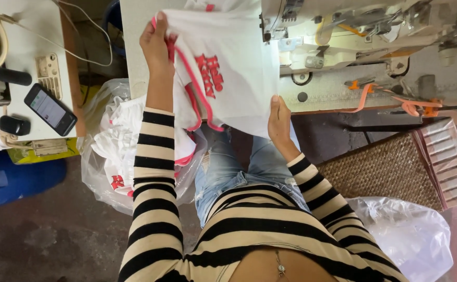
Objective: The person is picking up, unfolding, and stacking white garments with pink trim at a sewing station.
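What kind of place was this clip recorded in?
Most likely a small garment sewing workshop. An industrial sewing machine sits on the worktable with pink binding tape fed to it, both hands hold a white garment with pink trim, and a plastic bag of similar pieces sits on the floor.

A white fabric garment with pink trim and red print [223,68] is held up over the lap. Its upper edge is gripped by the left hand [156,44]; its lower right edge is pinched by the right hand [279,121]. A grey-white industrial sewing machine [343,47] is seen just right. A clear plastic bag of similar white garments [113,141] lies left, on the floor. A black smartphone [50,108] rests on the left surface [30,31].
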